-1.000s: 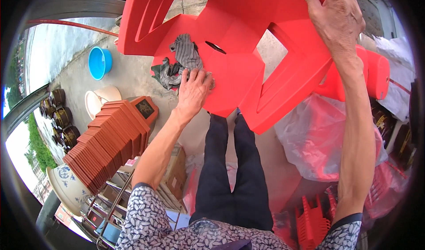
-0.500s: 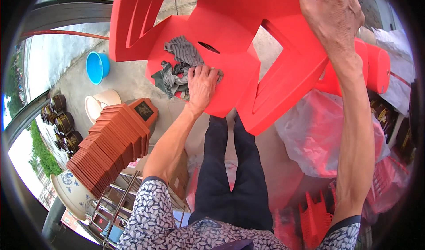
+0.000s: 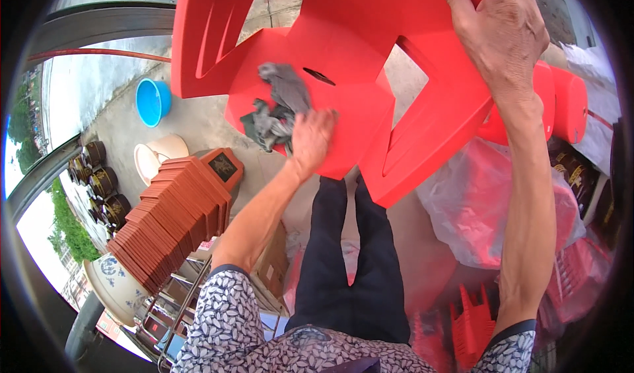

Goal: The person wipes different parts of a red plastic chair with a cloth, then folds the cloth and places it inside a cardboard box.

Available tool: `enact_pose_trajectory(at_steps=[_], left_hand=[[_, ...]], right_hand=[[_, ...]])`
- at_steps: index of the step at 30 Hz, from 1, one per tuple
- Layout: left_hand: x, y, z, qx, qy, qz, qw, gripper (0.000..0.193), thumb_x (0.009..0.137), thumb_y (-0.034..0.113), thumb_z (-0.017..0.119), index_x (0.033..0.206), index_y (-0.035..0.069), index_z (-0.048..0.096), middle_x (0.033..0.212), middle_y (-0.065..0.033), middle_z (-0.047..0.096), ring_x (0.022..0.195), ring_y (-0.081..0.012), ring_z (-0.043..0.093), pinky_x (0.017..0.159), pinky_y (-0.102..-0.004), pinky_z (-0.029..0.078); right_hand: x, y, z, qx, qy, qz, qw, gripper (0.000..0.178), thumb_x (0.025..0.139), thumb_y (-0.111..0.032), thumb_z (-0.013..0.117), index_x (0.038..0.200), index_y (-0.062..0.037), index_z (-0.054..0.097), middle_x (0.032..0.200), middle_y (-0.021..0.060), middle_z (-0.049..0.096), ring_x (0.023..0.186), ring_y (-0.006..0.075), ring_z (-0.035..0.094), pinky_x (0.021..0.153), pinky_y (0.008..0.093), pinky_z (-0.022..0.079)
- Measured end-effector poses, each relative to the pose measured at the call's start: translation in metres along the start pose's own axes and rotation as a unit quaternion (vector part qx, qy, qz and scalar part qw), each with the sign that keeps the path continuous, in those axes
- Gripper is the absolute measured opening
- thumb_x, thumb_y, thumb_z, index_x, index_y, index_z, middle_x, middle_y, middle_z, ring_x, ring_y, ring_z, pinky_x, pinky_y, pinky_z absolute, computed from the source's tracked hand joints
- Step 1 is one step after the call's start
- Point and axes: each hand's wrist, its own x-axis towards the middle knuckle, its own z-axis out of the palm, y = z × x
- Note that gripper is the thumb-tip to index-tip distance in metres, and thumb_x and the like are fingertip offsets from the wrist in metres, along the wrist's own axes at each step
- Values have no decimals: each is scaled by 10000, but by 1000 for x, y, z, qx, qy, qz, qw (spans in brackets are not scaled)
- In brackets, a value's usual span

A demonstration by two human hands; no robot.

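A red plastic chair (image 3: 356, 102) with cut-out side openings and a dark slot in its seat is tilted up before me. My left hand (image 3: 313, 142) presses a crumpled grey rag (image 3: 285, 89) on the seat, its fingers curled over the cloth and somewhat blurred. Part of the rag lies bunched to the left of the hand. At the upper right, my right hand (image 3: 498, 33) grips the chair's upper edge. The fingertips of that hand are partly cut off by the picture's top edge or hidden behind the rim.
A blue basin (image 3: 152, 102) and stacked brown square planters (image 3: 175, 218) stand to the left, with a cream pot (image 3: 155, 155) between them. Dark jars (image 3: 102, 181) line the far left. Plastic-wrapped red goods (image 3: 469, 201) and another red plastic piece (image 3: 564, 102) are on the right.
My left hand has moved slightly right and down across the seat, and the rag has shifted and folded with it. My right hand keeps its hold on the chair.
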Motion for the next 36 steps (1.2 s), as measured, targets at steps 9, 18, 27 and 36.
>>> enact_pose_trajectory(at_steps=[9,18,27,36], left_hand=[[40,-27,-12,-93,80,-104,987,225,782,107,643,1004,76,647,910,-97,600,861,-299,582,746,-439,430],[36,-28,-7,-155,80,-131,976,294,777,109,666,1066,108,611,857,-100,567,823,-311,594,728,-440,444],[23,-20,-23,-45,-36,-89,994,392,819,128,657,1211,110,663,986,-115,606,921,-295,617,785,-417,455],[18,-8,-27,-5,-26,-3,1000,378,770,141,637,1129,30,674,1005,-78,624,938,-239,604,819,-375,447]], right_hand=[[-1,-7,4,30,5,-4,1000,797,705,40,758,1438,-206,563,1052,107,609,954,315,639,803,394,524],[1,-8,6,20,21,-41,999,758,741,0,750,1442,-211,553,1055,104,607,943,327,640,801,404,524],[-1,-8,3,14,32,-25,999,767,721,2,754,1430,-223,567,1047,100,607,932,326,641,798,416,525],[-1,0,-1,42,12,-26,999,793,703,31,764,1433,-214,574,1040,98,612,916,310,645,772,396,532]])
